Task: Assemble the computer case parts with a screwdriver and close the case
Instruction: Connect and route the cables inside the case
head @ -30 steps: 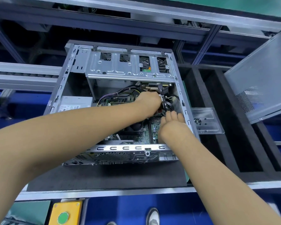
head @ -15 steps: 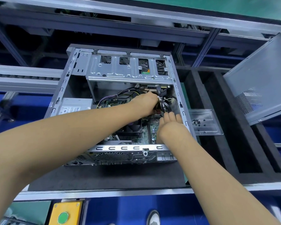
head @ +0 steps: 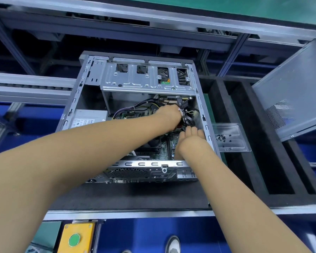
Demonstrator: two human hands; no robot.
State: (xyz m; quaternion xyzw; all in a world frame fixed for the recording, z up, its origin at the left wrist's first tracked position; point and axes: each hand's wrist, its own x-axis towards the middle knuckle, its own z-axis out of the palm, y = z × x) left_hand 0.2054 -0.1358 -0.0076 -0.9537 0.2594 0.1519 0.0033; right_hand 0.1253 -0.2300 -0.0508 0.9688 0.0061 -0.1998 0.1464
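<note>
An open grey computer case point(head: 84, 84) lies on its side on a black foam mat point(head: 128, 196), its motherboard and wiring exposed. Both my hands reach inside near its right wall. My left hand point(head: 169, 116) is curled around a bundle of black cables point(head: 188, 119) tied with a white strap. Just below them my right hand point(head: 191, 138) has its fingers extended up to the cables; their tips are hidden. The grey side panel point(head: 295, 88) leans at the right. No screwdriver is visible.
A clear plastic tray point(head: 230, 137) with several small dark screws sits right of the case on black foam dividers point(head: 263, 161). A yellow box with a green button point(head: 75, 238) is below the table edge. Aluminium frame rails point(head: 26, 83) run behind.
Both hands stay at the cable bundle with only slight shifts. The view has drifted a little downward, so the case sits lower in frame.
</note>
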